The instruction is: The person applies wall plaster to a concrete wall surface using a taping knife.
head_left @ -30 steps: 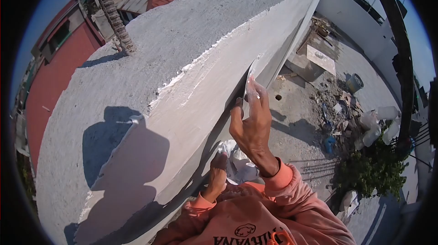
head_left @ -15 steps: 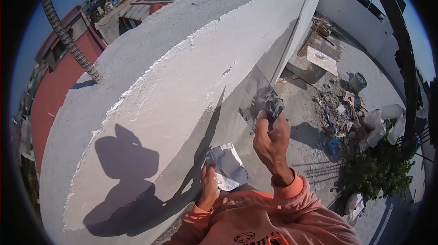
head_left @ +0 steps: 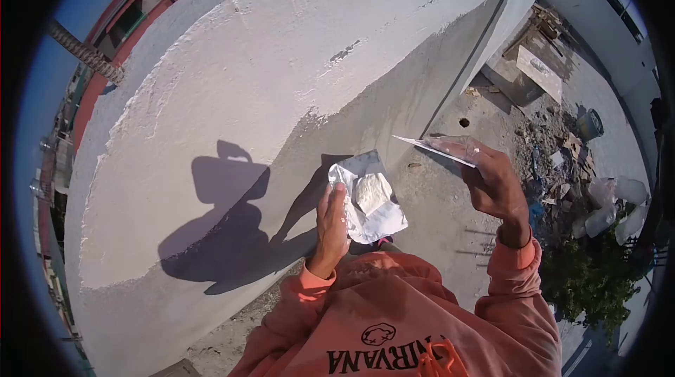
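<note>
My left hand [head_left: 332, 226] is closed on the edge of a flat plate [head_left: 391, 222] smeared with white. A lump of white putty [head_left: 373, 193] sits on its middle. Off to the right, my right hand [head_left: 498, 184] grips a thin flat putty scraper [head_left: 441, 150], seen nearly edge-on and pointing left, with white along its edge. The scraper is apart from both the plate and the wall. In front and to the left curves a wall [head_left: 211, 96], its upper part coated white and its lower part bare grey. A grey gouge [head_left: 343, 52] marks the white coat.
Rubble and scraps [head_left: 555, 156] lie on the concrete floor at right, beside a bucket [head_left: 589, 124], a board [head_left: 540, 73] and clear plastic bags [head_left: 608, 205]. A leafy plant [head_left: 598, 271] grows lower right. A ridged pole [head_left: 84, 52] stands beyond the wall at left.
My right hand has moved right, turning the scraper from face-on to nearly edge-on. The plate has risen, and its white lump now shows. The view has tilted downward.
</note>
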`<state>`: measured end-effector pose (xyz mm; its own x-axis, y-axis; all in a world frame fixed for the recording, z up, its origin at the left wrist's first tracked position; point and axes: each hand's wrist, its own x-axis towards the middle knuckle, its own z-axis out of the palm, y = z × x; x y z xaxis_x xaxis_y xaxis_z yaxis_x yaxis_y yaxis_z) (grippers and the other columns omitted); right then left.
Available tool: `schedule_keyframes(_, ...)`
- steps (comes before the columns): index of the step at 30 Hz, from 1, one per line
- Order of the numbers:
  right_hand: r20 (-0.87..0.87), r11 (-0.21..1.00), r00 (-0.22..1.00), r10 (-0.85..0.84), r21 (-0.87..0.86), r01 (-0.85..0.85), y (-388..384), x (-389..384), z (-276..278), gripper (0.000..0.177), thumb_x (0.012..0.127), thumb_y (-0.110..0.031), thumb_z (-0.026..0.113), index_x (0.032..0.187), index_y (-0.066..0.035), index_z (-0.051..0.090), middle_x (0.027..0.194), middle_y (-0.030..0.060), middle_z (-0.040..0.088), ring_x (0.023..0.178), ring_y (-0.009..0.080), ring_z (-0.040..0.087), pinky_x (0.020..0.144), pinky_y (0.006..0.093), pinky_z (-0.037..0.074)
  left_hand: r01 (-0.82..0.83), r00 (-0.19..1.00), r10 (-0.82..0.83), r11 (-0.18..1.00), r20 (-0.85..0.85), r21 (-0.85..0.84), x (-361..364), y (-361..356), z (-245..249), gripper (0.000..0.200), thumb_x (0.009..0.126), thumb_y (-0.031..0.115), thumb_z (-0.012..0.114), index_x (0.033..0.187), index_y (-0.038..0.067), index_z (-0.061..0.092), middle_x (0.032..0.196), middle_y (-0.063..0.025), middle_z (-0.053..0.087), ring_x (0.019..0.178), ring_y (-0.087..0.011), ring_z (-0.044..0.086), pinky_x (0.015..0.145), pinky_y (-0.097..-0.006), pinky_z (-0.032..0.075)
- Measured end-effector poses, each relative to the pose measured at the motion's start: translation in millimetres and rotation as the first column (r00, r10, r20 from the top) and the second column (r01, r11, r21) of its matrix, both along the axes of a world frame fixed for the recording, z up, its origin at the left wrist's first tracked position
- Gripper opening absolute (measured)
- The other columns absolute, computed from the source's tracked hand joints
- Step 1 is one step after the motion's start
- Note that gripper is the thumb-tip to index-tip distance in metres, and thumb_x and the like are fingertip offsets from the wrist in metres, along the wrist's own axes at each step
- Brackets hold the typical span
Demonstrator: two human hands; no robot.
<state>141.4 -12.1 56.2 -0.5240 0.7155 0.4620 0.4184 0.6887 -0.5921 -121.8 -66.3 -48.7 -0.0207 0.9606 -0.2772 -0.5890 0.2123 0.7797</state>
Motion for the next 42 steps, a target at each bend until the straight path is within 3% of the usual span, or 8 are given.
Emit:
schedule_keyframes(2,0.195,0.997,0.978,0.071,0.0,-0.073,-26,-6,17,0.066,0.065,0.012,0.055,0.128,-0.006,0.056,0.122,0.0141,0.061,0.106,0.0316,0.06,0.087,0.0385,0.048,0.083,0.99,-0.07,0.99,-0.12,0.111,-4,3,-34,0.038,0.101,0.024,0.046,0.129,-0.002,0.048,0.122,-0.0126,0.058,0.112,-0.021,0.059,0.095,-0.0333,0.049)
schedule_keyframes(6,0.383,0.994,0.921,0.074,0.048,-0.1,-54,-20,16,0.065,0.067,0.006,0.059,0.131,-0.005,0.053,0.131,0.0122,0.058,0.116,0.0295,0.056,0.098,0.0444,0.043,0.044,0.996,-0.042,0.999,-0.077,0.021,10,21,11,0.035,0.102,0.022,0.042,0.126,-0.002,0.05,0.117,-0.0112,0.06,0.105,-0.0192,0.062,0.092,-0.0319,0.05)
schedule_keyframes(19,0.635,0.987,0.766,0.098,0.036,-0.156,-69,-47,7,0.048,0.078,-0.004,0.059,0.127,-0.006,0.056,0.124,0.0115,0.061,0.116,0.0254,0.057,0.1,0.0414,0.041,0.237,0.969,-0.222,0.959,-0.109,0.153,-1,29,7,0.036,0.102,0.025,0.043,0.124,-0.003,0.051,0.115,-0.0116,0.061,0.102,-0.0173,0.061,0.089,-0.0304,0.049)
schedule_keyframes(25,0.367,0.948,0.907,0.207,-0.303,-0.093,-37,-9,10,0.041,0.08,0.004,0.058,0.12,-0.003,0.061,0.106,0.017,0.067,0.099,0.0358,0.064,0.084,0.0398,0.05,0.188,0.977,-0.168,0.97,-0.13,0.153,1,43,-20,0.036,0.102,0.023,0.044,0.126,-0.004,0.049,0.117,-0.0115,0.06,0.103,-0.017,0.06,0.089,-0.0302,0.049)
schedule_keyframes(29,-0.029,0.757,0.985,-0.168,-0.644,0.109,-13,28,-3,0.027,0.092,-0.008,0.06,0.118,-0.001,0.061,0.1,0.0065,0.069,0.088,0.0178,0.063,0.078,0.0332,0.048,0.159,0.977,-0.141,0.981,-0.16,0.112,0,50,-25,0.037,0.102,0.023,0.045,0.126,-0.004,0.049,0.118,-0.0112,0.06,0.106,-0.0168,0.059,0.091,-0.0296,0.048)
schedule_keyframes(33,-0.528,0.841,0.711,-0.464,-0.515,0.166,48,28,-26,0.022,0.095,-0.011,0.056,0.113,0.001,0.062,0.092,0.0004,0.064,0.082,0.0081,0.054,0.074,0.0269,0.045,0.16,0.985,-0.146,0.972,-0.09,0.171,-5,43,-11,0.037,0.102,0.023,0.045,0.127,-0.004,0.048,0.12,-0.0117,0.059,0.108,-0.0182,0.059,0.093,-0.0313,0.048)
schedule_keyframes(38,-0.619,0.821,0.544,-0.567,-0.368,0.436,152,33,-37,0.021,0.095,-0.009,0.052,0.112,0.0,0.061,0.091,-0.0024,0.061,0.082,0.007,0.052,0.075,0.0236,0.042,0.171,0.984,-0.163,0.975,-0.066,0.141,-14,26,7,0.037,0.102,0.022,0.045,0.128,-0.003,0.048,0.122,-0.0116,0.059,0.111,-0.0202,0.059,0.096,-0.0321,0.046)
schedule_keyframes(42,-0.486,0.691,0.515,-0.706,-0.313,0.652,176,-13,-21,0.018,0.094,-0.014,0.053,0.105,-0.001,0.06,0.074,-0.0036,0.053,0.066,0.0061,0.047,0.058,0.0272,0.04,0.148,0.988,-0.143,0.985,-0.057,0.087,-40,-1,0,0.036,0.102,0.022,0.045,0.127,-0.004,0.051,0.121,-0.0114,0.059,0.109,-0.0176,0.057,0.096,-0.0315,0.045)
